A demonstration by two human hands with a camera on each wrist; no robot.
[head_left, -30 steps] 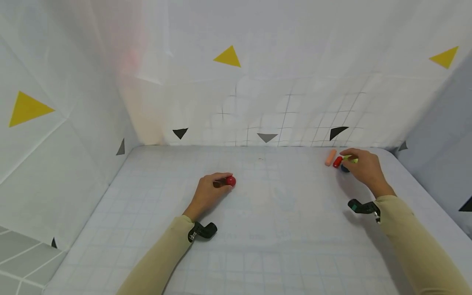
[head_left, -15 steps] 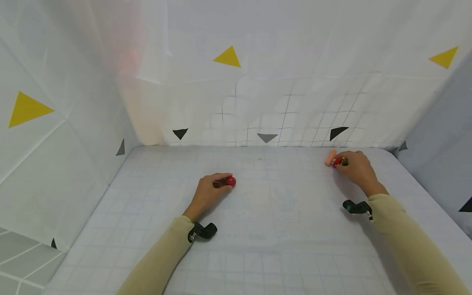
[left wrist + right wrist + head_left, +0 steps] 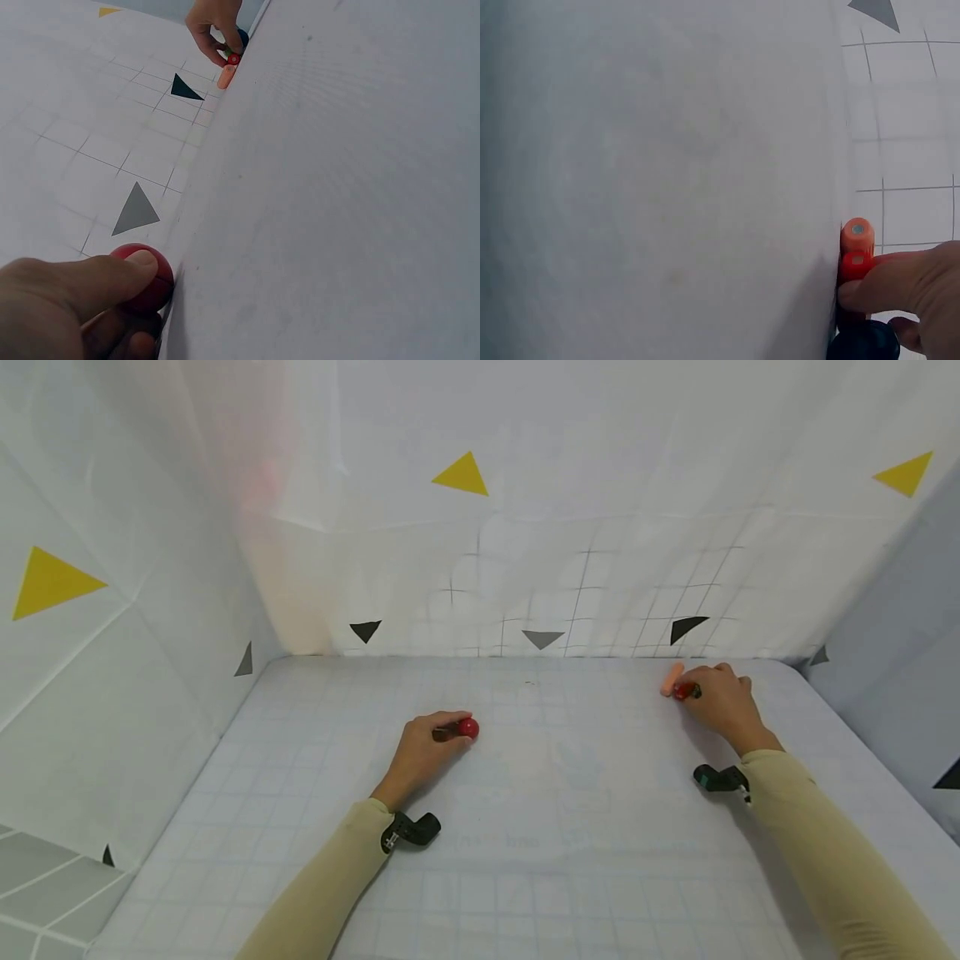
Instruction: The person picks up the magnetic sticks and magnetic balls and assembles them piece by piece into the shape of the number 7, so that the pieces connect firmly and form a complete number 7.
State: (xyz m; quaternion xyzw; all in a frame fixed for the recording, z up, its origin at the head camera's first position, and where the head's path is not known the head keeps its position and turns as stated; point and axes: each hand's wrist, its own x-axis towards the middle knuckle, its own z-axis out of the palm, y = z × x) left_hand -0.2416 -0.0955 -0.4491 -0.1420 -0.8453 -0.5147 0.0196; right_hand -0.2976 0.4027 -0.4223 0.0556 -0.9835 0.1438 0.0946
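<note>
My left hand holds a red ball between thumb and fingertips, close to the tabletop. In the left wrist view, the thumb lies across the ball, which has a thin dark line round it. At the back right, my right hand pinches a small red cylinder between thumb and finger. A peach-coloured cylinder lies right beside it on the far left. On the other side, a dark blue rounded thing sits by my fingers. A bit of green shows behind the right hand's fingers.
White gridded cloth covers the table. A white back wall rises just behind the cylinders, marked with yellow, black and grey triangles. Side walls stand left and right. Each wrist carries a black camera mount.
My right hand has shifted left, from over the yellow-green and dark blue things to the red cylinder, and now pinches it. The left hand stays put with the red ball.
</note>
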